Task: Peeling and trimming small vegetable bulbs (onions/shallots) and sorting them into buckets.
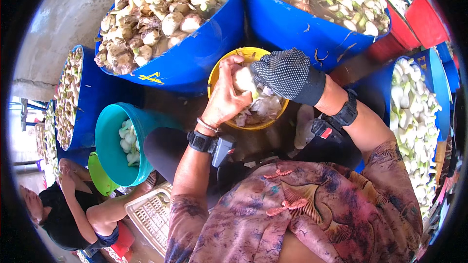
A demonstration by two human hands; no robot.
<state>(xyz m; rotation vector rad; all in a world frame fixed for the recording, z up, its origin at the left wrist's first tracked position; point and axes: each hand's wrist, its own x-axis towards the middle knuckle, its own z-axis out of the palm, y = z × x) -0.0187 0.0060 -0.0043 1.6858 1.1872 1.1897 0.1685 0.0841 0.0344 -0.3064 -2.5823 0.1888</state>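
A pale garlic bulb [242,79] rests in the grip of my bare left hand [227,93], above a yellow bucket [256,127]. My right hand [287,76] wears a black glove with white dots and presses against the bulb's right side. Its fingertips are hidden behind the glove's back, so whether they grasp anything does not show. Loose papery garlic skins [265,106] lie inside the bucket below both hands.
Large blue tubs [215,44] heaped with unpeeled garlic [146,25] and paler bulbs [329,0] stand ahead. A teal bucket [109,131] holds white bulbs at left. Beyond a cream plastic basket [150,212] sits another person [69,208]. More bulbs [409,109] fill a tub at right.
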